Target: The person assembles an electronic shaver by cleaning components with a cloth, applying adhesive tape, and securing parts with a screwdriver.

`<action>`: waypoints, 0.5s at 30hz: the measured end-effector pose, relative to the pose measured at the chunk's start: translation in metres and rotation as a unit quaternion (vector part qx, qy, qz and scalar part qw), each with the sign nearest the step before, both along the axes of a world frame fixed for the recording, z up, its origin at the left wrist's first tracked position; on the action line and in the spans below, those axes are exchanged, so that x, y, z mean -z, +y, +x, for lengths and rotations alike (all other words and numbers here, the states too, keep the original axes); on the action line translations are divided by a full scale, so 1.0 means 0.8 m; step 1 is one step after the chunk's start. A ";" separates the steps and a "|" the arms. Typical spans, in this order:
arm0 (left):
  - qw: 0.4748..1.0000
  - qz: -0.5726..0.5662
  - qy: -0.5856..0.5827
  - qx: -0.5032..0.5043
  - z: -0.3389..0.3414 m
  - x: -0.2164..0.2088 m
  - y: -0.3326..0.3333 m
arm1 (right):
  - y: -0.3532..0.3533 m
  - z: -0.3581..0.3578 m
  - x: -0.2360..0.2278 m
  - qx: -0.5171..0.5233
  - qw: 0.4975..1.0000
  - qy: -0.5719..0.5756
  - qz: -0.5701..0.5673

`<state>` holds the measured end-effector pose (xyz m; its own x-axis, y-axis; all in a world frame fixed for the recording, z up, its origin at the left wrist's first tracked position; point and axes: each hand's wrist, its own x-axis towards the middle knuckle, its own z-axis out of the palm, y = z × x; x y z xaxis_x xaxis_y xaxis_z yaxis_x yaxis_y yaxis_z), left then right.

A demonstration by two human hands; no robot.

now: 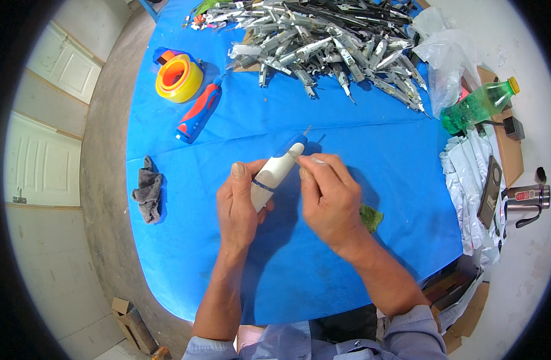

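Note:
My left hand (238,201) is wrapped round a white and blue electric toothbrush handle (275,171), which tilts up to the right. A thin metal shaft sticks out of its blue top end. Close to the handle's upper side, my right hand (329,195) is closed in a pinch, its fingertips at or just beside the white casing. Whatever those fingertips hold, if anything, is too small to make out. Beneath the right wrist, a green scrub pad (371,218) lies partly hidden on the blue cloth.
Across the far side spreads a heap of slim grey and black device innards (323,45). Yellow tape (179,78), a red-blue screwdriver (198,112) and a grey rag (147,191) lie left. Right are a green bottle (479,107), silvery bags (467,180) and a steel flask (527,197).

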<state>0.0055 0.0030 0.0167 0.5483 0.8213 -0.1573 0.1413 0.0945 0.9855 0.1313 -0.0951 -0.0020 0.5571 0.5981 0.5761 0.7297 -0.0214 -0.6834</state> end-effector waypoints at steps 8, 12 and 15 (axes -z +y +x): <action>0.999 -0.040 -0.029 -0.013 -0.001 0.000 0.003 | 0.000 -0.016 -0.007 -0.056 0.998 0.012 0.020; 0.999 -0.032 -0.031 -0.007 -0.003 0.003 0.004 | 0.000 0.004 -0.001 0.008 1.000 0.005 0.006; 0.999 -0.036 -0.036 -0.003 -0.002 0.004 0.004 | 0.001 0.006 0.001 0.016 1.000 0.015 0.003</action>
